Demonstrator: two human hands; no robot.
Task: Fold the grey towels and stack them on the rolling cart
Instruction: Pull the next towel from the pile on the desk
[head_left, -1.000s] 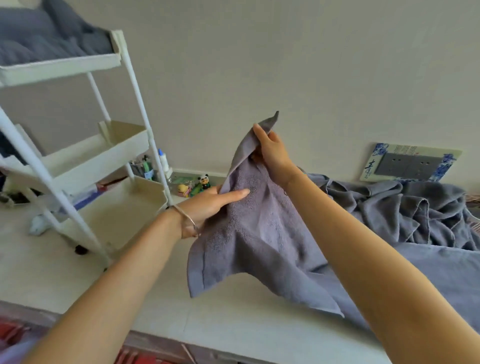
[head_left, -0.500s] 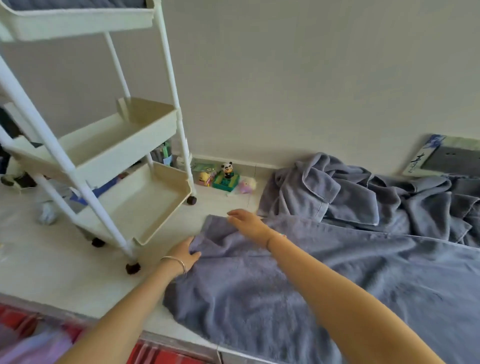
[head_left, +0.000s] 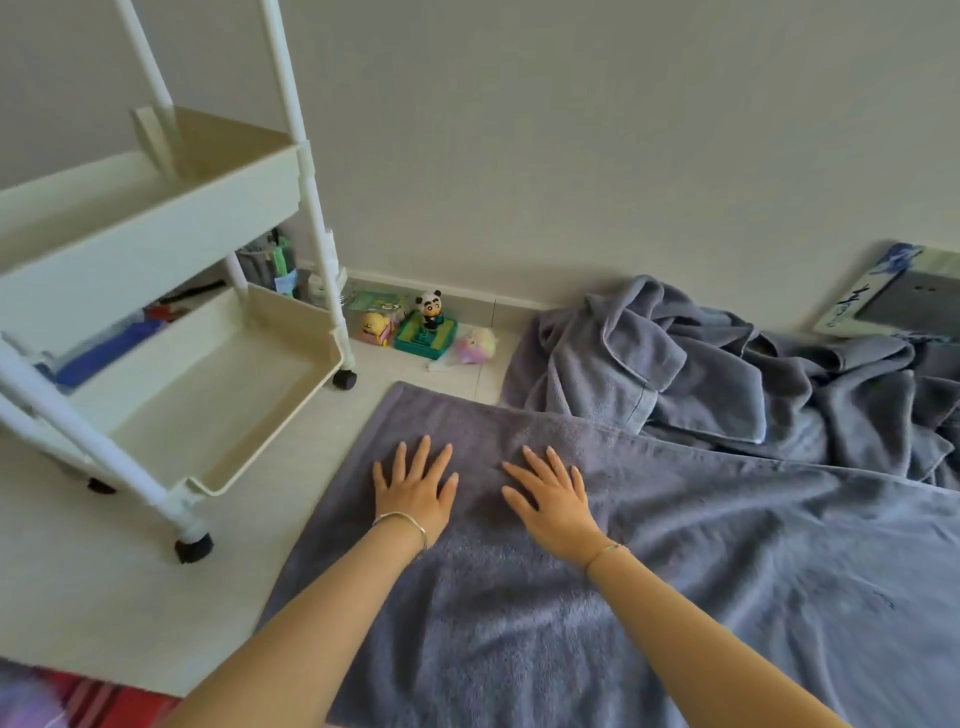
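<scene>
- Where the two bare forearms reach in from the bottom edge, a strip of red fabric (head_left: 104, 696) shows at the lower left corner, on the near side of the pale floor (head_left: 104, 597).
- A flat grey towel (head_left: 675, 597) lies spread on the floor and fills the lower right of the view. Its far left corner points toward the cart.
- The left hand (head_left: 415, 486) lies palm down on this towel near its far left corner. The fingers are straight and a little spread, and it grips nothing. A thin silver bangle (head_left: 402, 519) circles the wrist.
- The right hand (head_left: 553, 493) lies just beside the left one without touching it. It is also palm down on the towel with the fingers straight and fanned, so it presses the cloth rather than holding it. A fine bracelet (head_left: 605, 551) sits on that wrist.
- The rolling cart (head_left: 306, 208) stands to the left of the towel on black casters, and its near caster (head_left: 193, 548) is on the floor close to the towel's left edge. A lower tray (head_left: 218, 415) and a middle tray (head_left: 156, 218) are in view, and the posts run out of the top of the frame.
- Beyond the flat towel, a heap of crumpled grey towels (head_left: 727, 374) lies against the wall, its near folds touching the flat towel's far edge.
- Between the cart and the heap, small toys line the base of the wall: a panda figure (head_left: 429, 306) on a green base, a yellow toy (head_left: 376, 327) and a pastel plush (head_left: 475, 345).
- At the far right, a framed panel (head_left: 893, 296) leans on the wall behind the heap.
</scene>
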